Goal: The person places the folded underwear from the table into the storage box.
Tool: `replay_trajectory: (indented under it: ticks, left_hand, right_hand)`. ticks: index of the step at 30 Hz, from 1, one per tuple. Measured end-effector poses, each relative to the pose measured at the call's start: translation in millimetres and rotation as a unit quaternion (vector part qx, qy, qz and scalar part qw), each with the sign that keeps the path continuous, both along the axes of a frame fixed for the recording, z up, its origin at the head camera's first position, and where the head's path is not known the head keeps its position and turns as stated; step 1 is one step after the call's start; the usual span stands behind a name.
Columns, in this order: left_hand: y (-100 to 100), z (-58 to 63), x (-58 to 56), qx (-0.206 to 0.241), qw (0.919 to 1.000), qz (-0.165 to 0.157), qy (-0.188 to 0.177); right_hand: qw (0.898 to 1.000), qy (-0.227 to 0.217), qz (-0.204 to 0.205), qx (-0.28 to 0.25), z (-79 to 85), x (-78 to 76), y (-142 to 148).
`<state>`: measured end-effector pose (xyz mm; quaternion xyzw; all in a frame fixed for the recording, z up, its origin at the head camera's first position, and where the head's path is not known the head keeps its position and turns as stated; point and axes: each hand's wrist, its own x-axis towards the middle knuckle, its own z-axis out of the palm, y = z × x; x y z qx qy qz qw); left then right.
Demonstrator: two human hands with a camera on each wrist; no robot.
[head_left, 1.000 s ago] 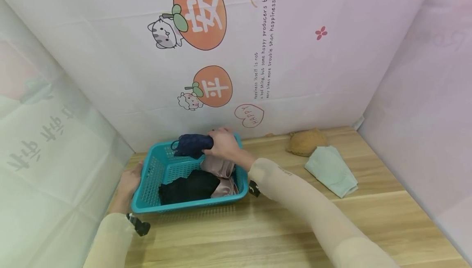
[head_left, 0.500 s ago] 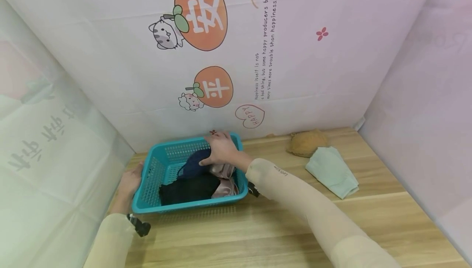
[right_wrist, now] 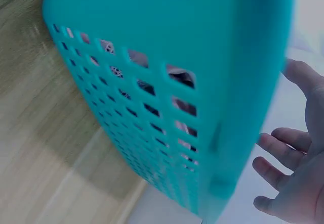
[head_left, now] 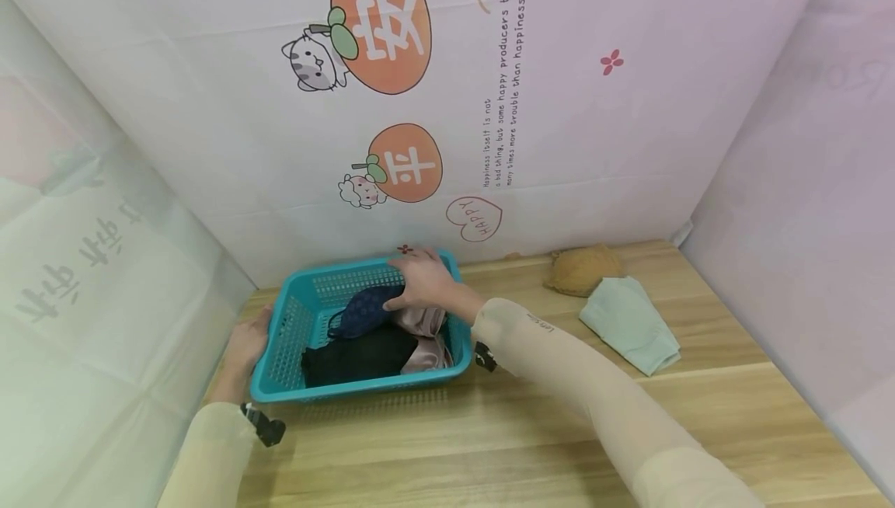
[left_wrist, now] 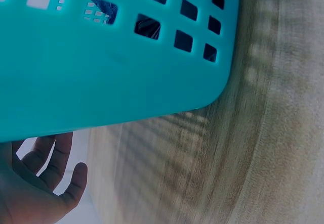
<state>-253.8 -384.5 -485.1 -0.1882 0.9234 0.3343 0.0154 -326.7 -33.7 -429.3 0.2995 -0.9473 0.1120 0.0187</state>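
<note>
A turquoise plastic basket (head_left: 360, 391) stands on the wooden table against the back wall. My left hand (head_left: 246, 346) holds its left end at the rim; in the left wrist view several bent fingers show below the rim, the thumb hidden. Over the basket's right part is my right hand (head_left: 423, 281), its thumb beside a navy bra (head_left: 367, 311). The right wrist view has its fingers (right_wrist: 278, 150) spread beyond the rim. Inside the basket a black garment (head_left: 360, 356) lies in front of the navy bra, with mauve satin bras (head_left: 426, 354) at the right.
On the table's right side lie a tan bra (head_left: 583, 269), folded into a rounded shape, and a folded mint-green cloth garment (head_left: 629, 325) overlapping it. White printed sheets (head_left: 559, 127) form the back and side walls around the wooden table (head_left: 503, 438).
My right hand has lowered the navy bra from above the back rim into the basket and loosened its hold. My left hand has stayed at the basket's left end.
</note>
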Motion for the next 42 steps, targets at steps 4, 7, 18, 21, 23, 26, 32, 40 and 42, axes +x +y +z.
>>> replay_trajectory:
  ticks: [4,7,18,21,23,26,32,40,42]
  left_hand:
    - [0.1,2.1,-0.1,-0.009,1.0000,-0.002,-0.002]
    - [0.4,2.8,-0.1,-0.011,0.9999,-0.006,-0.001]
    - [-1.1,-1.7,0.0,-0.004,1.0000,-0.007,-0.002]
    - [-1.3,-1.8,-0.2,-0.003,0.9999,-0.010,0.004]
    - [-1.2,-1.4,-0.2,-0.005,0.9999,-0.012,0.007]
    - [-0.7,0.1,0.3,-0.010,0.9998,-0.015,0.009]
    - [0.5,1.1,0.6,-0.006,0.9999,-0.006,0.009]
    - [1.1,-1.6,0.9,-0.001,0.9998,0.004,0.019]
    - [1.6,-0.9,1.4,-0.004,0.9997,0.004,0.023]
  right_hand:
    - [1.000,0.009,0.009,-0.012,-2.1,-2.1,5.7]
    - [1.000,0.007,0.012,-0.027,-1.9,-2.5,10.2]
    - [0.995,-0.030,0.025,-0.093,-2.0,-2.3,25.5]
    - [0.993,-0.032,0.027,-0.113,-1.1,-3.8,30.4]
    - [0.992,-0.030,0.027,-0.118,-1.8,-5.4,34.1]
    - [0.993,-0.028,0.023,-0.116,-3.6,-7.5,40.0]
    - [0.990,-0.042,0.006,-0.133,-2.9,-7.1,50.9]
    - [0.988,-0.046,-0.005,-0.144,0.0,-7.2,63.0]
    - [0.988,-0.042,-0.005,-0.149,0.2,-7.8,66.0]
